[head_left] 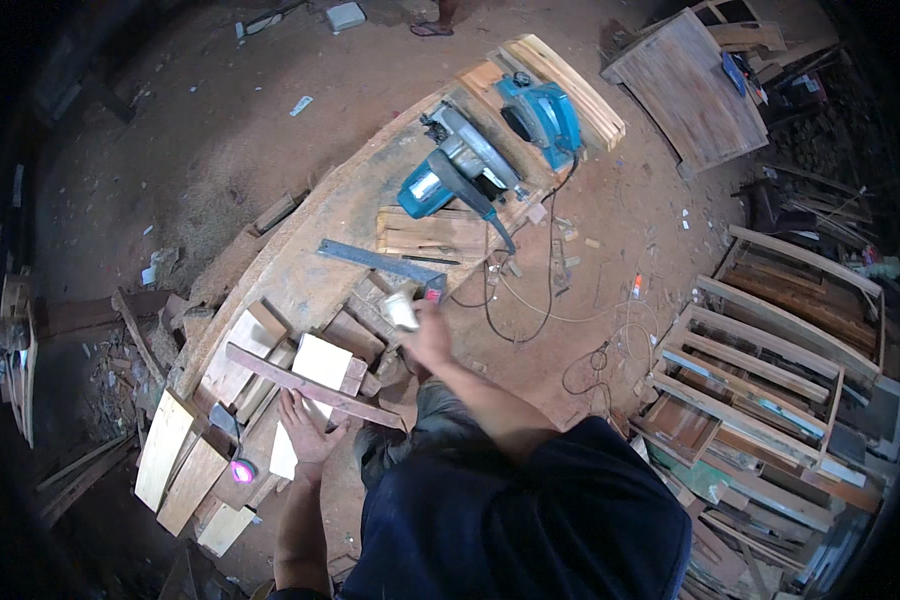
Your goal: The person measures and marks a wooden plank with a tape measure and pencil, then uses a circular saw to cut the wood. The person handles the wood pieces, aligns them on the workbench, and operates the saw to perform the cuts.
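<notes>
My left hand (307, 432) lies with fingers spread over pale wood offcuts, at the near edge of a long reddish-brown wooden strip (315, 385). Under that strip is a bright, pale board (322, 358). Farther right, my right hand (430, 341) is closed round a short whitish, rounded object (401, 309) whose kind I cannot make out. Just beyond this hand lies a grey metal bar (378, 261), with a grey and red piece at its right end. A dark pencil-like stick (431, 260) rests near the bar.
A teal circular saw (432, 186) and a teal electric planer (544, 118) sit at the bench's (300, 235) far end, cables trailing to the floor. Wood blocks crowd the near left, around a glowing pink light (242, 470). Wooden frames (750, 380) are stacked at right.
</notes>
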Action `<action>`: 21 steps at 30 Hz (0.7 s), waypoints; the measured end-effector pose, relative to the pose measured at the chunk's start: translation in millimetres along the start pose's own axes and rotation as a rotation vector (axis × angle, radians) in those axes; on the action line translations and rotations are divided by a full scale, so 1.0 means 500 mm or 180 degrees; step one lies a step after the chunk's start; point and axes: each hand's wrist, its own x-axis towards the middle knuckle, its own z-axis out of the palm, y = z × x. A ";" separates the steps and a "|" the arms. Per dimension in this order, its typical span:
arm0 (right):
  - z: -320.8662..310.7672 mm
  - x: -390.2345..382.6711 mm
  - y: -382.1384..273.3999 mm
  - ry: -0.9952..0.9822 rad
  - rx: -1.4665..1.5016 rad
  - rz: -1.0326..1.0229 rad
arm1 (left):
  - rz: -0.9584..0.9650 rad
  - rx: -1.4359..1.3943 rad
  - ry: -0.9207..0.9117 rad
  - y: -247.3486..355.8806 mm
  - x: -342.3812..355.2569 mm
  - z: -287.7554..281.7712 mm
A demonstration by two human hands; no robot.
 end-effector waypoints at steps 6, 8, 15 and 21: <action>-0.235 0.030 0.393 -0.0139 0.2068 0.1820 | -0.0055 -0.0305 -0.0247 0.012 0.022 -0.020; -0.316 0.047 0.393 0.1250 0.2294 0.1052 | -0.0220 -0.0215 -0.0434 0.004 0.022 -0.043; -0.141 -0.151 -0.118 -0.1451 0.0550 0.0399 | -0.0254 0.0223 -0.0526 -0.049 -0.033 -0.070; 0.093 -0.279 -0.121 -0.2296 -0.0916 0.0045 | -0.0750 0.0035 -0.0874 -0.041 -0.046 -0.086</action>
